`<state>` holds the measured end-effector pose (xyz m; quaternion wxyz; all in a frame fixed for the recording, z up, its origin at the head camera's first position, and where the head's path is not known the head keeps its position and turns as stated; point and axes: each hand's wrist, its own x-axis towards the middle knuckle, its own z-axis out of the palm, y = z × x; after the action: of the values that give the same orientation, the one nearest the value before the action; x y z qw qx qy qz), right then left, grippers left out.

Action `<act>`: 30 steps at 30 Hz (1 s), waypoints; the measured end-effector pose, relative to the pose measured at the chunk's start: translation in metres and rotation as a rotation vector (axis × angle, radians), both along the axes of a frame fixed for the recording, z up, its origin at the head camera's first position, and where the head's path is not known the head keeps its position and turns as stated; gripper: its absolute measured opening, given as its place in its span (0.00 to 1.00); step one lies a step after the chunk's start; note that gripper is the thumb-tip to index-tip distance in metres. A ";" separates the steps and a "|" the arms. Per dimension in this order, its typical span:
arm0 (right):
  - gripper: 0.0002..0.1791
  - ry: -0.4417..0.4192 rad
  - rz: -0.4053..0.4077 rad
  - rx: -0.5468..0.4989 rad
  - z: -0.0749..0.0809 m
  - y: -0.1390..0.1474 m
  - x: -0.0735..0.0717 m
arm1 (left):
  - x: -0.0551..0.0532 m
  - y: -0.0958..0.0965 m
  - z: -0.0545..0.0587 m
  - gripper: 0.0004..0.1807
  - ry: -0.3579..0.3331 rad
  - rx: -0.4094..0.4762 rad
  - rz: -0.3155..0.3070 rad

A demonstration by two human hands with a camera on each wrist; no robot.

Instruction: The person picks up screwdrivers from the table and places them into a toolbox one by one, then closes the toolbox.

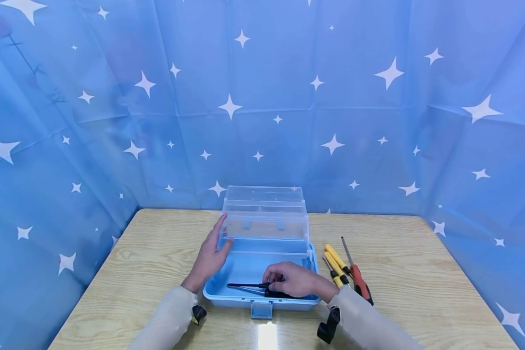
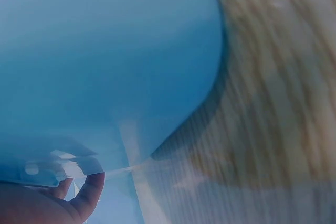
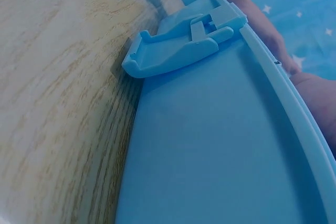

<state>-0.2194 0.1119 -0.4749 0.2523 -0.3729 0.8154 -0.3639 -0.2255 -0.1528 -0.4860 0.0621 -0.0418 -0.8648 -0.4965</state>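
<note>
A light blue toolbox (image 1: pixel 227 272) stands on the table with its clear lid (image 1: pixel 267 226) raised at the back. My left hand (image 1: pixel 210 255) holds the lid's left edge, thumb in front; its curved fingers also show at that clear edge in the left wrist view. Inside the toolbox, near the front wall, lie a screwdriver with a dark shaft (image 1: pixel 247 285) and another with a silver shaft (image 1: pixel 251 291). My right hand (image 1: pixel 295 279) reaches in and grips a black screwdriver handle (image 1: pixel 280 294). In the right wrist view, the toolbox's front wall hides most of the hands.
Right of the toolbox lie several yellow-handled tools (image 1: pixel 336 260) and a red-and-black screwdriver (image 1: pixel 359 281), close to my right forearm. A blue latch (image 1: pixel 261 309) hangs on the toolbox front. Behind the wooden table (image 1: pixel 166 238) hangs a blue curtain with white stars (image 1: pixel 280 146).
</note>
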 end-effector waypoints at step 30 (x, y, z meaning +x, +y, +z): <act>0.08 -0.028 0.020 0.035 -0.005 0.001 -0.001 | -0.001 -0.001 -0.001 0.36 0.000 0.008 -0.011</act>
<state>-0.2200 0.1128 -0.4797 0.2736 -0.3715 0.8143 -0.3523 -0.2261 -0.1539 -0.4871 0.0596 -0.0466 -0.8625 -0.5004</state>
